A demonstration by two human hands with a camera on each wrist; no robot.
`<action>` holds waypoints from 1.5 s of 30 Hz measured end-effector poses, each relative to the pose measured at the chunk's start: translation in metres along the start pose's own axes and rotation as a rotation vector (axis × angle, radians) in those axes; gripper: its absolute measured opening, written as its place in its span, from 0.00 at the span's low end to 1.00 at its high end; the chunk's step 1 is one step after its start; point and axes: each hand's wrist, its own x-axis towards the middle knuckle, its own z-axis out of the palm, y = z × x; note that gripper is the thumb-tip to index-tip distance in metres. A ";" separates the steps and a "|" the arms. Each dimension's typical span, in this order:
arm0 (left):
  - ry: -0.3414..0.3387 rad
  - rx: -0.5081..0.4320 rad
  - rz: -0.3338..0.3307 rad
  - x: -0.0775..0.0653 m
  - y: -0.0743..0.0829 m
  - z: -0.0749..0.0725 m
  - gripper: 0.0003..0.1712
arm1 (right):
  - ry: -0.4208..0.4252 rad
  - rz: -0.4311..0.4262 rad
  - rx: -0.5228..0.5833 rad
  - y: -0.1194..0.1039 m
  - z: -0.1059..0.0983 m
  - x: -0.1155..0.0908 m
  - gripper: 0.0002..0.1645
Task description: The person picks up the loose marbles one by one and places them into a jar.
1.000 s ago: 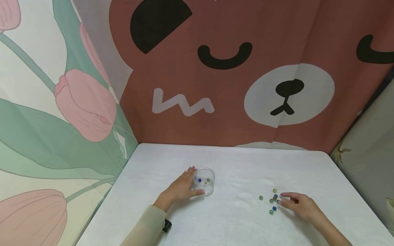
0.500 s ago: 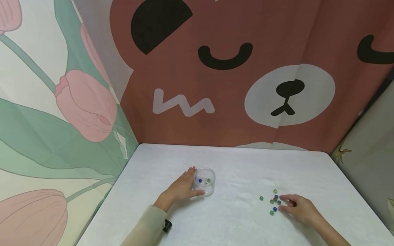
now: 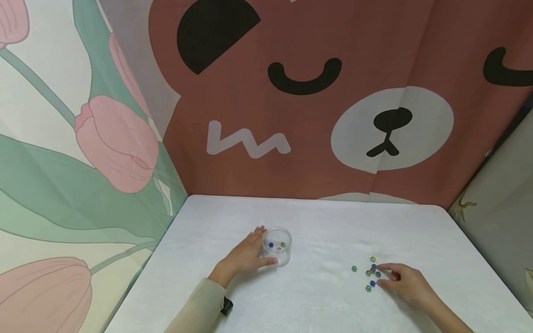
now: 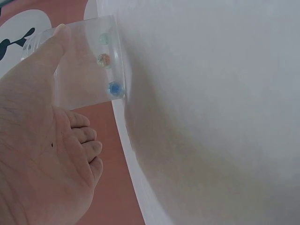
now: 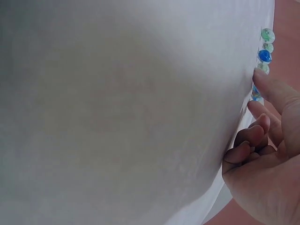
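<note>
My left hand [image 3: 244, 255] holds the side of a clear plastic cup [image 3: 287, 256], thumb at the front and fingers behind. Inside lie a blue marble [image 4: 115, 88], an orange-streaked marble [image 4: 103, 60] and a green marble [image 4: 104, 39]. On the right, several glass marbles sit loosely grouped on the cloth. Thumb and forefinger of my right hand [image 3: 410, 283] stand apart at their edge, pinching nothing visible; the other fingers are curled in. The forefinger's tip is close by a blue marble [image 3: 374, 267], the thumb's by another blue marble [image 3: 372, 283].
A white cloth [image 3: 316, 296] covers the table. One green marble [image 3: 354, 268] lies apart, left of the group. Behind the table hangs a brown bear-print curtain [image 3: 308, 171], and a tulip-print curtain [image 3: 120, 143] hangs at the left.
My right hand has shifted slightly, its thumb and forefinger spreading a little wider beside the marbles. The left hand and cup have stayed in place.
</note>
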 end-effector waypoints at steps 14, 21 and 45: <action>-0.002 -0.008 -0.015 -0.003 0.001 -0.001 0.62 | 0.002 0.018 0.009 0.001 -0.001 0.000 0.15; -0.001 -0.017 -0.012 -0.003 0.002 -0.001 0.62 | 0.010 0.014 0.011 0.003 0.000 0.002 0.17; -0.028 -0.019 -0.039 -0.004 0.007 -0.004 0.61 | 0.013 0.036 0.032 -0.012 -0.013 0.004 0.18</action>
